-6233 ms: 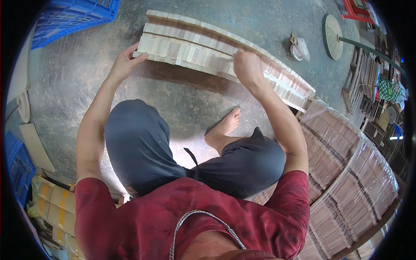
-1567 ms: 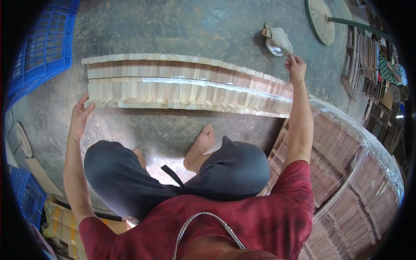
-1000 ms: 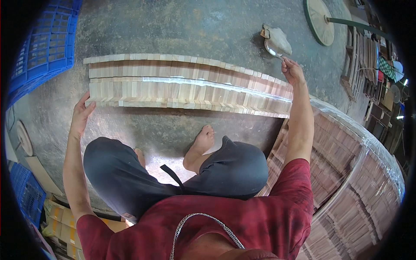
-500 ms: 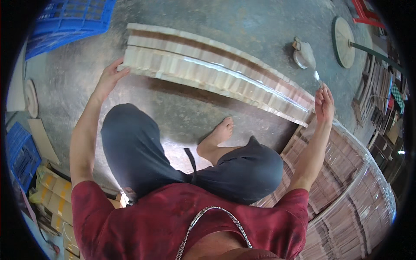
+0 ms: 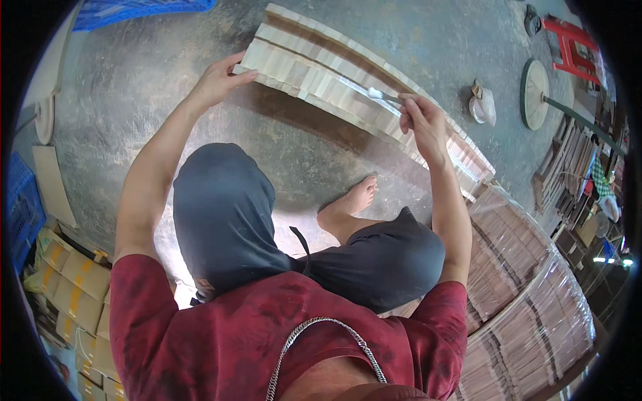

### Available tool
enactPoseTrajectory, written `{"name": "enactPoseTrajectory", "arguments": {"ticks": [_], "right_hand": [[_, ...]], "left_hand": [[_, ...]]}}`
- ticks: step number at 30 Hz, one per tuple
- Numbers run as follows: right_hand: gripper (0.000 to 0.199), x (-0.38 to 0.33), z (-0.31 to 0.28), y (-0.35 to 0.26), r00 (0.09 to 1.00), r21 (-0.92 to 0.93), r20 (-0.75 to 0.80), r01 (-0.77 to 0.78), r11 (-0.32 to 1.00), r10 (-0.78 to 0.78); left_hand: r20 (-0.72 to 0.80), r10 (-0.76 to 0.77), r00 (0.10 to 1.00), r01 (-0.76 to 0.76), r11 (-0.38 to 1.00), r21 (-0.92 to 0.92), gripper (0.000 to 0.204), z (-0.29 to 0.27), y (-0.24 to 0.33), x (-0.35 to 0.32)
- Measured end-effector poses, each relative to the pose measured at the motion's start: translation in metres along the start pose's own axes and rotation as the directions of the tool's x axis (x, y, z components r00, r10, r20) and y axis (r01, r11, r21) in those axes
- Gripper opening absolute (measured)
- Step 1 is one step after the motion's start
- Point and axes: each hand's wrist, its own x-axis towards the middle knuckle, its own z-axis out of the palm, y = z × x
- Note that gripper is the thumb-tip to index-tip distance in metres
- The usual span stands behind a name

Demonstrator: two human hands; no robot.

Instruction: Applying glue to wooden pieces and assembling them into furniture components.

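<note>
On the concrete floor (image 5: pixel 154 87) beyond the person's knees (image 5: pixel 224 174), a long row of wooden pieces (image 5: pixel 321 70) lay slantwise, its left end farther off than its right. The pieces were packed side by side, apparently so that they made one continuous run, and a glossy white strip (image 5: pixel 352 84) followed its middle. At the left end, the left hand (image 5: pixel 224 81) touched the row, thumb on the near edge and fingers around the end, probably to keep the pieces from sliding apart. Whether those fingers pinched firmly or merely pressed could not be told. Farther right, the right hand (image 5: pixel 424 123) grasped a slim-handled applicator (image 5: pixel 376 93) between thumb and fingers, a hold that likely suited fine control; its white head pointed left, over the strip, though contact was unclear. Past the row on the right, a pale pouch-like container (image 5: pixel 487 110) sat on the floor, seemingly within easy reach of that arm. Beyond it were a round disc (image 5: pixel 533 93) with a green pole (image 5: pixel 582 122) and a red plastic stool (image 5: pixel 575 50). Nearer on the right, stacks of wooden slats (image 5: pixel 528 301) stood close to the row's right end, under film that presumably bound them. Far left stood a blue crate (image 5: pixel 144 13); near left, taped cardboard boxes (image 5: pixel 73 281).
</note>
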Motion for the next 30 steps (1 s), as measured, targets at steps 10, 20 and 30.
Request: {"name": "enactPoseTrajectory", "arguments": {"ticks": [10, 20, 30], "right_hand": [[0.021, 0.041, 0.103, -0.064, 0.959, -0.770, 0.227, 0.282, 0.573, -0.167], [0.014, 0.086, 0.200, -0.087, 0.816, -0.816, 0.503, 0.557, 0.156, -0.284], [0.013, 0.085, 0.171, -0.075, 0.734, -0.606, 0.484, 0.674, 0.423, -0.476]], "left_hand": [[-0.019, 0.162, 0.987, -0.162, 0.987, 0.021, 0.049, 0.002, -0.005, -0.001], [-0.035, 0.163, 0.986, -0.154, 0.973, 0.174, 0.052, 0.003, -0.009, 0.000], [-0.043, 0.118, 0.992, -0.110, 0.981, 0.161, 0.049, 0.003, 0.001, -0.006]]}}
